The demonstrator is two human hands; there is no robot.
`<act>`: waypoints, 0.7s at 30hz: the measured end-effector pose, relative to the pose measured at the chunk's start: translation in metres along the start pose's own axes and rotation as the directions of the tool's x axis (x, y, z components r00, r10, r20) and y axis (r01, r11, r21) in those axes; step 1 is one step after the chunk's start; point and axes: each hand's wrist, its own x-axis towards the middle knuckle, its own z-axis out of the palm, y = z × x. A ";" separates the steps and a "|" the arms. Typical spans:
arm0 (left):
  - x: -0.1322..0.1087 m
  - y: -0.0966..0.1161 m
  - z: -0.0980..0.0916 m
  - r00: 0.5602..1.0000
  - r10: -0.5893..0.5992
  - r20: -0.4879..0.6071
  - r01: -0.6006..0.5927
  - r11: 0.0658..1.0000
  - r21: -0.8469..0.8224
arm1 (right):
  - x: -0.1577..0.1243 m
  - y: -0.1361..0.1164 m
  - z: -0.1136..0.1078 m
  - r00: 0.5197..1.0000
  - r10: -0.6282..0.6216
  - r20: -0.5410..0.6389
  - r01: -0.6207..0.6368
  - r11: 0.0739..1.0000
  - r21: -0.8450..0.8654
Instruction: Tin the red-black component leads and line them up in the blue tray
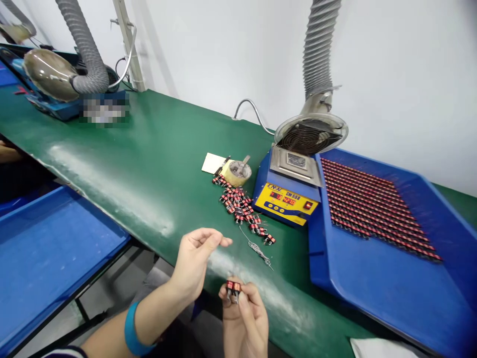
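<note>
My right hand [246, 315] grips a small red-and-black coil component [233, 286] with metal legs between thumb and fingers, over the table's front edge. Up and to its left is my left hand [197, 256], thumb and fingertips pressed together; whatever they may pinch is too small to make out. Beyond the hands lies a loose pile of similar coils [238, 204] on the green table [164, 144]. A thin tangled wire [257, 248] rests just in front of that pile.
Right of the pile stands a blue and yellow solder pot [286, 194] under an extraction hood [311, 133]. A blue tray [391, 288] holds rows of coils at the right. A small round pot [238, 173] sits behind the pile. Another blue tray [59, 248] is at lower left.
</note>
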 end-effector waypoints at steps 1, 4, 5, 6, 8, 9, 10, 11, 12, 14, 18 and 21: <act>0.002 0.003 -0.002 0.998 -0.007 0.062 0.001 0.997 0.082 | 0.000 -0.001 0.000 1.000 0.006 -0.004 -0.006 1.000 0.010; 0.003 0.007 -0.009 0.927 -0.226 0.299 0.090 0.908 0.408 | 0.001 -0.001 -0.001 1.000 -0.003 -0.007 0.003 1.000 0.028; 0.002 0.006 -0.010 0.892 -0.303 0.335 0.116 0.871 0.478 | 0.001 -0.001 -0.001 1.000 -0.010 -0.008 0.010 0.999 0.033; 0.001 0.004 -0.010 0.871 -0.352 0.344 0.142 0.848 0.510 | 0.002 -0.001 -0.001 1.000 -0.018 -0.010 0.018 0.999 0.038; -0.002 -0.001 -0.008 0.869 -0.381 0.318 0.200 0.855 0.478 | 0.002 0.000 -0.001 0.999 -0.035 -0.021 0.036 0.999 0.040; -0.004 -0.003 -0.006 0.881 -0.369 0.298 0.221 0.875 0.430 | 0.003 0.000 -0.001 0.999 -0.042 -0.028 0.043 0.999 0.033; -0.006 -0.006 -0.004 0.893 -0.357 0.274 0.243 0.895 0.373 | 0.003 0.000 -0.001 0.998 -0.048 -0.033 0.049 0.999 0.023; -0.007 -0.007 -0.001 0.903 -0.351 0.249 0.268 0.911 0.314 | 0.003 0.000 -0.001 0.998 -0.052 -0.035 0.053 0.999 0.012; -0.008 -0.008 0.002 0.910 -0.347 0.225 0.287 0.922 0.260 | 0.003 0.000 -0.001 0.998 -0.055 -0.034 0.056 0.998 0.001; -0.008 -0.008 0.007 0.936 -0.314 0.161 0.289 0.944 0.159 | 0.002 0.000 -0.002 0.998 -0.059 -0.028 0.059 0.998 -0.014; 0.001 0.001 0.010 0.992 -0.119 0.037 0.117 0.992 0.057 | 0.004 -0.005 -0.004 0.999 -0.043 -0.014 0.042 0.998 -0.035; 0.007 0.008 0.007 0.980 -0.127 0.155 0.095 0.976 0.198 | 0.008 -0.010 -0.006 0.999 -0.028 -0.016 0.028 0.999 -0.039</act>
